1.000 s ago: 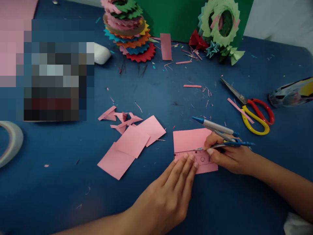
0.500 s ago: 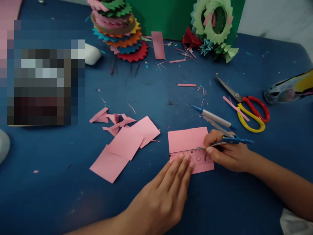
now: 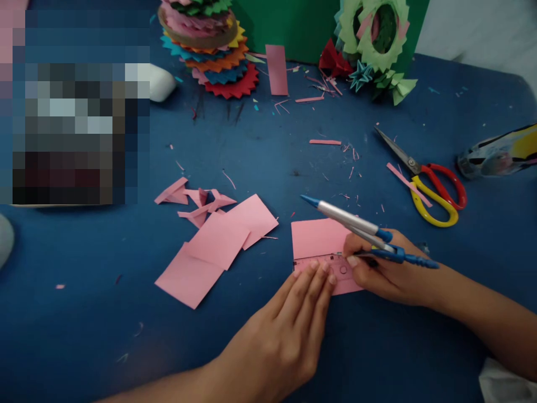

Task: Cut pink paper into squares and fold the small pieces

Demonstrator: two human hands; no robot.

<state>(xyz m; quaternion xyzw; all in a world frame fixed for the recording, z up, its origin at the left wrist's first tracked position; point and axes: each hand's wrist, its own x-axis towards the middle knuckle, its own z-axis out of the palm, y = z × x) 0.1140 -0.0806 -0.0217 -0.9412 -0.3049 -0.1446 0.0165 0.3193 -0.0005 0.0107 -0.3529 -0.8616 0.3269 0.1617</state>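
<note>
A pink paper rectangle [image 3: 315, 237] lies on the blue table [image 3: 268, 162] with a clear ruler [image 3: 335, 267] across its lower half. My left hand [image 3: 289, 330] lies flat, fingertips pressing the ruler's left part. My right hand [image 3: 388, 274] is closed on a blue and silver drawing compass [image 3: 356, 226], its metal point on the paper at the ruler's edge and its pen leg sticking up to the left.
Loose pink squares [image 3: 218, 240] and folded scraps [image 3: 193, 198] lie to the left. Red and yellow scissors [image 3: 428, 182] rest at the right, a tape dispenser [image 3: 499, 154] beyond. Stacked paper rosettes [image 3: 218, 50] and green paper wreaths [image 3: 377, 39] stand at the back. Paper snippets litter the table.
My right hand has slid left along the ruler, and the compass has tilted so its pen leg points further left and higher. My left hand keeps pressing the ruler.
</note>
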